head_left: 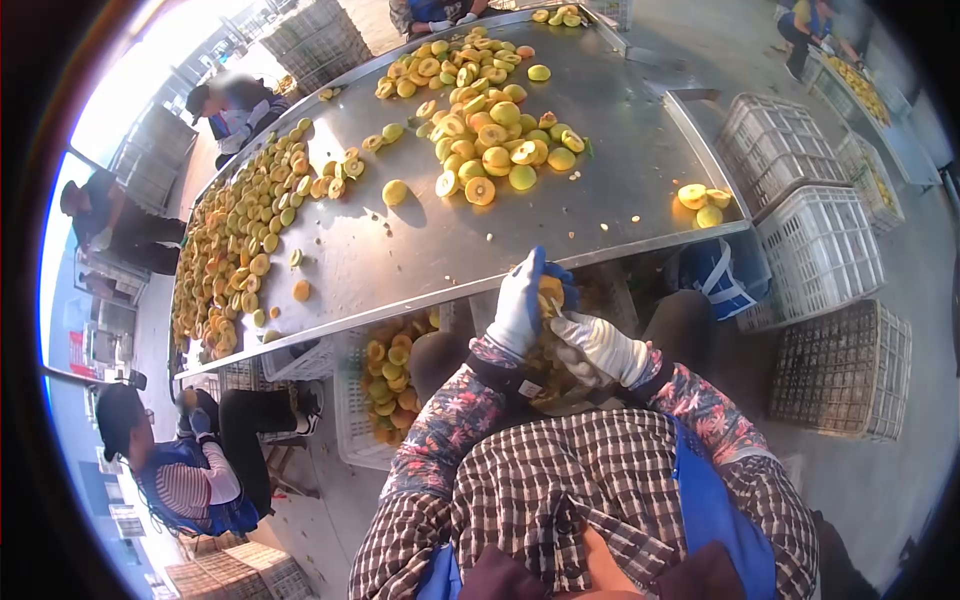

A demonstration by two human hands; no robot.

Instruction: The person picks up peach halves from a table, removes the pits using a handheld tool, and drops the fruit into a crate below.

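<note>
My left hand [522, 305], in a white and blue glove, is closed round a yellow peach half [550, 290] just in front of the table's near edge. Beside it my right hand [603, 347], in a whitish glove, has its fingers curled close against the fruit. Something thin seems to stick out of those fingers toward the peach, too small to make out. On the metal table [600, 170] lies a heap of halved peaches [500, 130], some cut side up with a hollow or stone showing. A single peach half [395, 192] rests apart from the heap.
A large spread of peach halves [245, 240] covers the table's left side; a few more [707, 203] lie at the right corner. Below the edge stands a crate of peaches [350, 400]. Crates [820, 245] are stacked at right. A seated co-worker [190, 470] is at left.
</note>
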